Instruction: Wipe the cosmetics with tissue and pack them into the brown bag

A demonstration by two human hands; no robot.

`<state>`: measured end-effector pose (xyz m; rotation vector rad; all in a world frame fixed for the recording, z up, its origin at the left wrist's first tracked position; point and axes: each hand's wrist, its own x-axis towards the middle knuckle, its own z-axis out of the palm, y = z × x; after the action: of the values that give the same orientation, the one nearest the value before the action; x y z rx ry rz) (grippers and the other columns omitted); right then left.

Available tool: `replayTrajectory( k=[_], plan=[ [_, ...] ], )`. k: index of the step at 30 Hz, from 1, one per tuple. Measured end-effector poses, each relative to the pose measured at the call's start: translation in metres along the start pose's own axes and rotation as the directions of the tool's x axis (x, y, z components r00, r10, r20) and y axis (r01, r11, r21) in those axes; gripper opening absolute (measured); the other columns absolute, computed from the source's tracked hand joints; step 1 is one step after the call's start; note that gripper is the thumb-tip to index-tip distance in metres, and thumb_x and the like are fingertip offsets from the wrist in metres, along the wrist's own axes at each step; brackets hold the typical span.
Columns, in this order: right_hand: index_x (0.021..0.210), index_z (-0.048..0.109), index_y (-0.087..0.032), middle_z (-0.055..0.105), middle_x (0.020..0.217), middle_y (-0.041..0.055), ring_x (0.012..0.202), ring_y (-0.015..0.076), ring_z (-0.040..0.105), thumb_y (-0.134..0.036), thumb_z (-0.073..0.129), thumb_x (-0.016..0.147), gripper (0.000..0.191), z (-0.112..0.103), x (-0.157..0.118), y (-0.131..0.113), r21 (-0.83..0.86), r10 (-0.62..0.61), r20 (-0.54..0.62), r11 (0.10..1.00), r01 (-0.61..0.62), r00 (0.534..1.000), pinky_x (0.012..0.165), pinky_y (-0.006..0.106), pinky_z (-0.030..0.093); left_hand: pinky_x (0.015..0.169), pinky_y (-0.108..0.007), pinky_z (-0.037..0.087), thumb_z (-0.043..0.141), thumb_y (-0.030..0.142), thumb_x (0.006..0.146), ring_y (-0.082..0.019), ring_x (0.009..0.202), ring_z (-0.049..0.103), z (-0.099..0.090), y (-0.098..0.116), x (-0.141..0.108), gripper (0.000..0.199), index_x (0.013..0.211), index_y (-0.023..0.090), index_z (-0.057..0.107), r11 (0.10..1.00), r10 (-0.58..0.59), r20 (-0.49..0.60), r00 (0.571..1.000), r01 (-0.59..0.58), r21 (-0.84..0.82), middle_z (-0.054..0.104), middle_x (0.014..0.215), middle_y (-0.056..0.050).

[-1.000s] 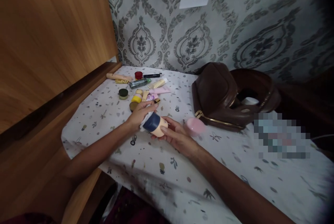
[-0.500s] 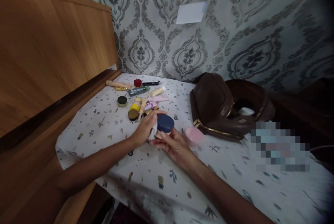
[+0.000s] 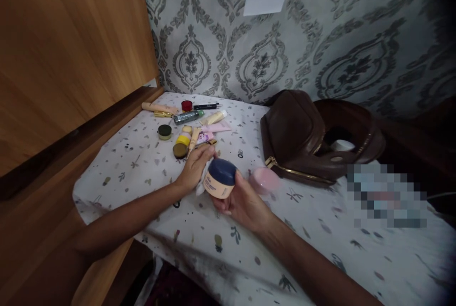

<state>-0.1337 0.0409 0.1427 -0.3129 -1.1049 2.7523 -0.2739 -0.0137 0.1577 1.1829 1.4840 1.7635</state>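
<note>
A peach-coloured cream jar [image 3: 219, 182] with a dark blue lid is tilted above the table, its printed label facing me. My right hand [image 3: 244, 204] is closed around its right side and underside. On the jar's left, my left hand [image 3: 194, 168] is closed on a white cloth [image 3: 201, 186], which lies between its palm and the jar; the fingertips are partly hidden. A round pink container [image 3: 265, 180] rests on the table just right of my right hand. Beyond my left hand lie a yellow jar [image 3: 183, 139] and a small cream-coloured tube [image 3: 194, 138].
A brown leather bag [image 3: 295, 135] with an unzipped top stands at the right. Several cosmetics, including a green bottle [image 3: 187, 117], a red-lidded jar [image 3: 186, 106] and a dark-lidded jar [image 3: 164, 132], lie towards the back left. A wooden cabinet [image 3: 71, 59] borders the left side.
The jar has been tipped so that its labelled side shows more. My left hand has drawn slightly left with the cloth. The view has shifted a little downward.
</note>
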Motion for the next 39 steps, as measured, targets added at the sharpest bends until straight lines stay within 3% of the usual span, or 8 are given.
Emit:
replayTrajectory(
  k=[6,10,13,18,23,27,33,39],
  plan=[
    [0.084,0.063,-0.018,0.057,0.06,-0.0018,0.048,0.0087,0.044,-0.067,0.077,0.066,0.055,0.004,-0.001,-0.007,0.131,-0.03,-0.06,0.991,0.038,0.998,0.043,0.018,0.028,0.092,-0.031,0.045,0.04,0.068,0.093,-0.022,0.096,0.061,0.005,0.006,-0.005,0.058,0.09,0.017,0.067,1.0,-0.001,0.169,0.986,0.001,-0.001,0.069,0.096,-0.006],
    [0.084,0.061,-0.017,0.06,0.064,-0.0003,0.047,0.0082,0.047,-0.076,0.073,0.063,0.064,0.002,0.002,-0.006,0.057,-0.026,-0.1,0.998,0.032,0.995,0.04,0.018,0.027,0.09,-0.03,0.046,0.044,0.066,0.092,-0.022,0.1,0.061,0.005,0.007,-0.006,0.054,0.095,0.018,0.068,1.0,0.006,0.146,0.989,-0.009,0.015,0.068,0.102,-0.006],
    [0.104,0.061,-0.019,0.062,0.064,-0.0017,0.044,0.0089,0.05,-0.08,0.068,0.065,0.072,0.002,0.003,-0.005,-0.081,-0.066,-0.17,0.995,0.052,0.983,0.038,0.018,0.029,0.084,-0.029,0.048,0.045,0.064,0.092,-0.021,0.092,0.062,0.002,0.008,-0.006,0.052,0.095,0.017,0.067,0.999,0.031,0.112,0.993,-0.034,0.028,0.068,0.097,-0.006],
    [0.141,0.039,-0.03,0.065,0.067,-0.0049,0.045,0.0109,0.056,-0.071,0.067,0.075,0.083,0.005,0.001,-0.005,-0.17,-0.193,-0.246,0.973,0.154,0.95,0.04,0.018,0.038,0.08,-0.028,0.049,0.048,0.06,0.092,-0.019,0.084,0.06,0.0,0.007,-0.002,0.047,0.086,0.017,0.065,0.999,0.036,0.051,0.998,-0.036,-0.006,0.065,0.087,-0.004],
    [0.135,0.05,-0.028,0.068,0.076,-0.0026,0.048,0.0092,0.058,-0.055,0.062,0.089,0.054,0.009,-0.001,-0.01,0.082,-0.029,-0.154,0.996,0.042,0.988,0.042,0.018,0.043,0.077,-0.027,0.047,0.054,0.059,0.09,-0.016,0.076,0.059,-0.003,0.0,0.002,0.046,0.073,0.017,0.061,0.995,-0.018,-0.021,1.0,0.016,-0.098,0.061,0.075,-0.002],
    [0.121,0.061,-0.022,0.072,0.088,0.0024,0.061,0.0103,0.062,-0.044,0.051,0.098,0.033,0.009,0.0,-0.014,0.227,-0.031,-0.124,0.972,0.058,0.992,0.051,0.02,0.051,0.081,-0.029,0.048,0.053,0.06,0.09,-0.019,0.084,0.06,-0.002,-0.006,0.003,0.046,0.077,0.017,0.061,0.989,-0.093,-0.006,0.996,0.091,-0.113,0.064,0.083,-0.004],
    [0.106,0.066,-0.018,0.071,0.081,0.0033,0.062,0.0118,0.061,-0.056,0.056,0.093,0.042,0.004,0.0,-0.018,0.259,-0.09,-0.143,0.958,0.125,0.986,0.056,0.022,0.052,0.086,-0.033,0.047,0.041,0.067,0.093,-0.022,0.093,0.058,0.001,-0.003,-0.006,0.052,0.101,0.019,0.06,0.994,-0.034,0.115,0.993,0.022,0.108,0.062,0.097,-0.006],
    [0.101,0.067,-0.021,0.069,0.078,-0.0012,0.065,0.0116,0.061,-0.061,0.066,0.083,0.044,0.004,-0.001,-0.015,0.153,-0.101,-0.114,0.981,0.118,0.988,0.06,0.024,0.051,0.096,-0.039,0.044,0.075,0.061,0.071,-0.029,0.11,0.055,-0.004,0.007,-0.011,0.073,0.127,0.021,0.05,0.965,0.024,0.257,0.966,-0.089,0.246,0.058,0.117,-0.008]
  ],
)
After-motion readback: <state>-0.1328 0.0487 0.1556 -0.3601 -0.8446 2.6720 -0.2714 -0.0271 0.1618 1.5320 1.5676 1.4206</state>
